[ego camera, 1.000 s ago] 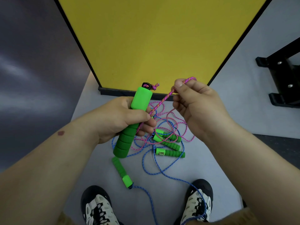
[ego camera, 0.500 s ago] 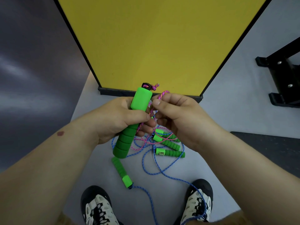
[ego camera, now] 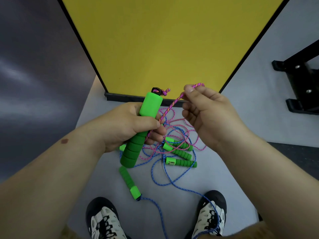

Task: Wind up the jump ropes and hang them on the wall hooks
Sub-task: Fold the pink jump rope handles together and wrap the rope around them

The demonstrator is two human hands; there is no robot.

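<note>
I stand on a pale grey floor [ego camera: 241, 178] in front of a yellow panel [ego camera: 164, 40] with a black frame. My left hand [ego camera: 127, 125] is wrapped around a green foam handle [ego camera: 143, 130] of the pink rope [ego camera: 170, 107], and my thumb clamps a strand against it. My right hand [ego camera: 207, 111] pinches that rope between thumb and forefinger and draws it taut, up and to the right.

By my judgement the winding has barely begun: most of the pink rope lies loose on the floor, tangled with the blue rope [ego camera: 164, 176]. Three more green handles [ego camera: 179, 152] rest in that tangle and a fourth [ego camera: 129, 182] lies nearer my shoes [ego camera: 103, 219]. Nothing is coiled and no wall hook is in view, so all the hanging remains.

One handle has a small square window, too small to read; I see no writing elsewhere. A black metal stand [ego camera: 300, 80] sits at the right.
</note>
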